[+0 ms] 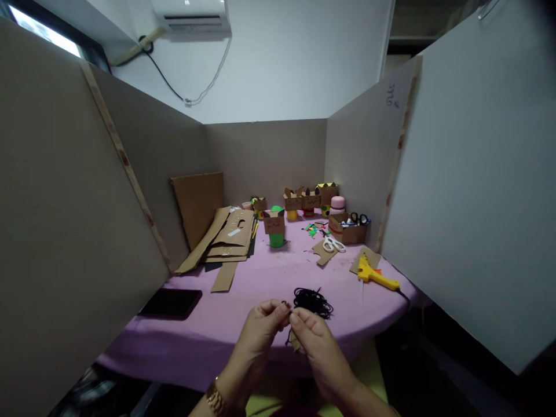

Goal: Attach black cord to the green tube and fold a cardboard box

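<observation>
Near the table's front edge my left hand (267, 321) and my right hand (319, 339) meet, both closed, thumb against fingers. A bit of black cord (288, 336) hangs between them, and its end appears pinched in my left fingertips. A small brown cardboard piece (296, 342) shows under my right fingers, which close on it; the rest is hidden by the hand. Just beyond the fingers lies a loose bundle of black cord (313, 302) on the pink tablecloth (260, 284).
Cardboard sheets (230, 231) and a phone (171, 303) lie to the left. A green cup with a cardboard face (275, 227) stands mid-table. On the right are white scissors (333, 244), a yellow glue gun (376, 274) and a cardboard box (350, 233). Partition walls (264, 153) surround the table.
</observation>
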`<action>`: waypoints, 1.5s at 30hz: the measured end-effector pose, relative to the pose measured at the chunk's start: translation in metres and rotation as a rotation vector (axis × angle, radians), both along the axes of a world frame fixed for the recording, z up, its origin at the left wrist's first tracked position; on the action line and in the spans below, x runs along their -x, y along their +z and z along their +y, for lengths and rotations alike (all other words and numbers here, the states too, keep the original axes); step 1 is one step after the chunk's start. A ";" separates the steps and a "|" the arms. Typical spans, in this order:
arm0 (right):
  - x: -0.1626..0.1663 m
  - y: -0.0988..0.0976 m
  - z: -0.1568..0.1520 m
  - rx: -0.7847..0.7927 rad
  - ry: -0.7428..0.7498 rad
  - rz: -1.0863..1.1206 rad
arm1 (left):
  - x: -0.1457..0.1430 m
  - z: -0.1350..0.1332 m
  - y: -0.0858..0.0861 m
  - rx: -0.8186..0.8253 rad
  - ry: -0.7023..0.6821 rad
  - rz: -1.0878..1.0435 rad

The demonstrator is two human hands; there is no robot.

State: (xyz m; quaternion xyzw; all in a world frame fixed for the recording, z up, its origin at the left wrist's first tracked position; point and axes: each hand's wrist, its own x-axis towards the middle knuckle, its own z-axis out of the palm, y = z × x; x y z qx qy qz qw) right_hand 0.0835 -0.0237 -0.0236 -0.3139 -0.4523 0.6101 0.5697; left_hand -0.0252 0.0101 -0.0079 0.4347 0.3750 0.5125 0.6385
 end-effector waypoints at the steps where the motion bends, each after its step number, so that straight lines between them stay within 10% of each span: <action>1: 0.000 -0.001 0.000 -0.002 0.000 0.017 | 0.000 0.000 -0.001 0.014 0.008 -0.018; 18: 0.001 -0.013 0.010 0.031 -0.095 0.086 | 0.003 0.001 -0.009 0.078 0.107 -0.029; 30: 0.002 -0.012 0.009 -0.002 -0.041 0.037 | -0.005 -0.007 -0.004 -0.210 0.203 0.206; 45: -0.030 -0.023 0.021 -0.023 -0.071 -0.267 | 0.028 0.027 0.040 -0.054 0.274 0.084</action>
